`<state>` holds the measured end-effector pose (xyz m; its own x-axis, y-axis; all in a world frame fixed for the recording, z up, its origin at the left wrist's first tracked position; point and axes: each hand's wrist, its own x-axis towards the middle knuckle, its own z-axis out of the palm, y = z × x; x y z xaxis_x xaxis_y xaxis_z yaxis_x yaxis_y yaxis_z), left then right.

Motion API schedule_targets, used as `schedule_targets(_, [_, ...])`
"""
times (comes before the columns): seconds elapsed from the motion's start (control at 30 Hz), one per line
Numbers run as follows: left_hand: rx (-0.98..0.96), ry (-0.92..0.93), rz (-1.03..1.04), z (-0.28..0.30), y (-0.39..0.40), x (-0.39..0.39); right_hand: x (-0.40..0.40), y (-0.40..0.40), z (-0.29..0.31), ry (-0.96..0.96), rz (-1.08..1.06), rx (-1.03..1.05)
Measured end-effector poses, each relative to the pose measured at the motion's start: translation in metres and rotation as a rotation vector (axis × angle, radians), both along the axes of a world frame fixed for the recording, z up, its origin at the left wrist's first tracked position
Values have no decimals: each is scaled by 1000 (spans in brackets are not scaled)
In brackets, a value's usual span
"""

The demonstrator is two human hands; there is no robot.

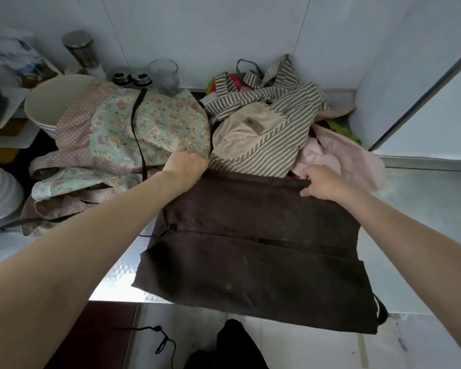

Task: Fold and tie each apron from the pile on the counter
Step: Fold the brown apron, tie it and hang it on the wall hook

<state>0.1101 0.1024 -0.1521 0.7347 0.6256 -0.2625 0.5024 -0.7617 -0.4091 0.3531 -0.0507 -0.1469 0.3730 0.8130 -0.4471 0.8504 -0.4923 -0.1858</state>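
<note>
Near edge of the brown apron hung off the front of the bench, so I read the fold as only partly done. It lay flat in the middle, with a fold line and a dark strap running across its width.

Left hand was at the far left corner of the brown cloth, fingers curled; that grip seemed to pinch the corner, though it also touched the hem of the floral apron and I could not tell which it held. Right hand pinched the far edge toward the right corner, thumb under, fingers over.

The rest of the pile sat beyond: striped apron far centre, pink cloth far right, floral one far left with a dark strap lying across it.

My call on doing this step well:
- keep both pinches at the same height so the far edge stays straight
- bring that edge toward the near hem, corners matched, then smooth
- free the left pinch of the floral hem first, or it drags along
- find the hanging strap at near right before tying
</note>
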Motion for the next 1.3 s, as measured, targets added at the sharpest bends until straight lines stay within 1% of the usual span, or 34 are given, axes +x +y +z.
schedule_targets(0.07, [27,-80,-26,5,-1,-2,-1,1,1,-59,-36,-26])
schedule_targets(0.13, [51,-181,-100,7,-7,-9,-6,-3,2,-197,-15,-50])
schedule_targets(0.17, [35,-273,-143,5,-11,-17,-11,-6,4,-298,19,-1])
schedule_targets(0.2, [-33,-356,-165,3,-14,-23,-18,-10,5,-374,68,101])
schedule_targets(0.23, [-161,-440,-156,0,-18,-33,-29,-13,7,-387,137,235])
schedule_targets(0.27, [-325,-491,-107,-4,-21,-44,-43,-17,9,-322,203,353])
schedule_targets(0.3, [-474,-479,-24,-7,-22,-55,-61,-20,10,-214,276,414])
schedule_targets(0.33, [-568,-442,71,-10,-25,-68,-81,-24,10,-115,372,417])
schedule_targets(0.4, [-619,-431,236,-14,-30,-91,-120,-27,0,-9,553,315])
schedule_targets(0.43, [-624,-457,309,-15,-32,-102,-139,-27,-8,19,597,264])
schedule_targets(0.47, [-654,-481,377,-16,-35,-110,-154,-24,-16,58,587,214])
schedule_targets(0.53, [-754,-496,512,-12,-43,-122,-178,-18,-29,133,470,123])
schedule_targets(0.57, [-770,-485,568,-13,-47,-127,-187,-14,-35,130,406,85])
schedule_targets(0.6, [-782,-482,627,-14,-52,-135,-197,-10,-39,106,355,59])
schedule_targets(0.63, [-828,-534,698,-18,-57,-139,-203,-7,-43,69,310,48])
schedule_targets(0.7, [-1041,-714,885,-25,-71,-147,-211,-1,-46,4,256,30])
schedule_targets(0.73, [-1140,-758,956,-28,-77,-151,-214,1,-47,-14,238,7])
schedule_targets(0.8, [-1217,-749,1032,-37,-85,-161,-216,4,-48,-32,230,-42])
schedule_targets(0.87, [-1193,-733,1083,-44,-90,-169,-212,5,-49,-17,208,-58])
schedule_targets(0.93, [-1129,-711,1105,-49,-93,-177,-209,8,-48,1,163,-58])
schedule_targets(1.0, [-1104,-685,1092,-52,-96,-181,-209,11,-47,12,114,-58])
schedule_targets(1.07, [-1108,-719,1082,-51,-96,-181,-211,13,-47,11,83,-47])
schedule_targets(1.2, [-1258,-900,1066,-46,-91,-173,-210,12,-46,28,64,-39])
schedule_targets(1.27, [-1295,-907,1024,-44,-89,-170,-213,8,-43,13,73,20])
schedule_targets(1.3, [-1304,-895,1010,-42,-88,-169,-217,5,-40,-39,113,102])
